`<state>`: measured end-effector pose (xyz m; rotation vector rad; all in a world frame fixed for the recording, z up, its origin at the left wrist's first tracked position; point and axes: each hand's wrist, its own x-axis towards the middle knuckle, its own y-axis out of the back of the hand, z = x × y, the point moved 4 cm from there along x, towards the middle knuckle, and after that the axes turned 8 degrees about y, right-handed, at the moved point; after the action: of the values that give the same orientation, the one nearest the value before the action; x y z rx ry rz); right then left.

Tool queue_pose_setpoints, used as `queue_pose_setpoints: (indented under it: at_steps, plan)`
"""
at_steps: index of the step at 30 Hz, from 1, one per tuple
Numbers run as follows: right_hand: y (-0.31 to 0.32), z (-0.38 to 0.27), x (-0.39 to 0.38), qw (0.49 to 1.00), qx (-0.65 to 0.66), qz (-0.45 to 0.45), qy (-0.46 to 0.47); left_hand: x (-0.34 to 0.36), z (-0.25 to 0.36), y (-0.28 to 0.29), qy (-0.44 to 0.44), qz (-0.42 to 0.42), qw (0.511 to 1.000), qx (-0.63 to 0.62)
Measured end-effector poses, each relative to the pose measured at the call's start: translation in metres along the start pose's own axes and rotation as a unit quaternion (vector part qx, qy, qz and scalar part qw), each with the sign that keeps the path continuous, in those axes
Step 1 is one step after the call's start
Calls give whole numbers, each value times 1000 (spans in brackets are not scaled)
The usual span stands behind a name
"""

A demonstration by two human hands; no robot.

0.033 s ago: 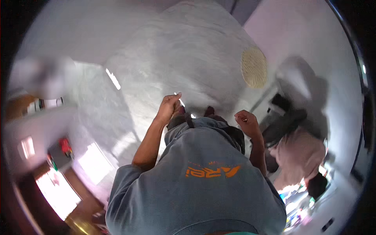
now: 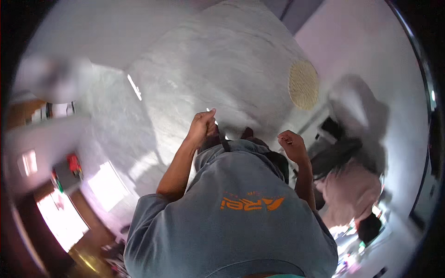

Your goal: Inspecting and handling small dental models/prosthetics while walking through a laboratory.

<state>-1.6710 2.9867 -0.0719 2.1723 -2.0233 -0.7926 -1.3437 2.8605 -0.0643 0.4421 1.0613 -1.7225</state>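
My left hand is out in front of my body, its fingers curled in and the thumb laid along the top. No object shows in it. My right hand hangs a little lower on the other side, fingers loosely bent inward, also with no object visible. A small glint shows on its fingers, too small to make out. Between the hands is the front of my grey-blue shirt with orange print. Neither hand touches anything around it.
A round woven mat lies ahead to the right on the grey floor. Another person in a pinkish top is bent over close on my right. Bright openings and a red item appear at the left.
The whole view has shifted slightly: the mat sits a little lower and further right, the things at the left rim have slid outward. My hands keep nearly the same pose.
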Motion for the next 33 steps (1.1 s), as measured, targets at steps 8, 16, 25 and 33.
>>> queue_pose_setpoints:
  at_steps: [8,16,25,33]
  plan:
    - [-34,-119,166,964,-61,-136,222,-2,21,45,-57,18,930,-363]
    - [-109,-227,290,954,-58,-190,226,71,170,89,-63,-6,928,-368]
    - [-131,-259,393,982,-2,-92,167,142,356,136,-62,-43,974,-215]
    - [-96,-280,497,982,41,-49,180,220,382,140,14,-73,954,-292]
